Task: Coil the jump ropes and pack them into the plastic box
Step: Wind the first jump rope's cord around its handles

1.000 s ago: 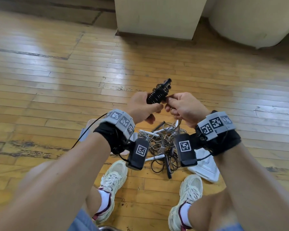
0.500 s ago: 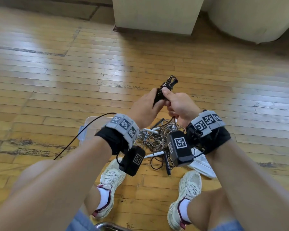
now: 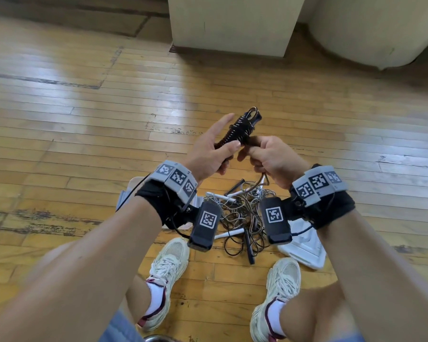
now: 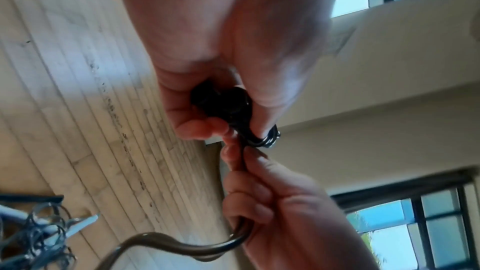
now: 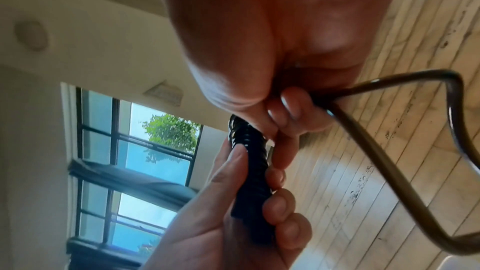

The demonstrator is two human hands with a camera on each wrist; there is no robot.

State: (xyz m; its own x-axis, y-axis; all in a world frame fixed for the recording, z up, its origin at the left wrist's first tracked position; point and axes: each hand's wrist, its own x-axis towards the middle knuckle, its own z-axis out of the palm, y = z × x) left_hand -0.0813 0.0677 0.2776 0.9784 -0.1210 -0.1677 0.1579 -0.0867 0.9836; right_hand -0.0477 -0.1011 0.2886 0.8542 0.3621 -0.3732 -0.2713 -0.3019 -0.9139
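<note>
The wooden floor (image 3: 84, 114) carries a tangled heap of jump ropes (image 3: 240, 213) between the person's shoes, with the plastic box (image 3: 125, 196) just left of the heap, mostly hidden. Above the heap, the left hand (image 3: 208, 154) curls round the black rope bundle (image 3: 237, 130), index finger straight. The right hand (image 3: 269, 156) pinches the rope's loose end (image 5: 389, 151) against the bundle.

Your left hand (image 3: 208, 154) and right hand (image 3: 269, 159) meet above the rope tangle (image 3: 240, 215) on the floor (image 3: 84, 119), your shoes (image 3: 168, 270) nearer you, the box (image 3: 124, 196) at its left
</note>
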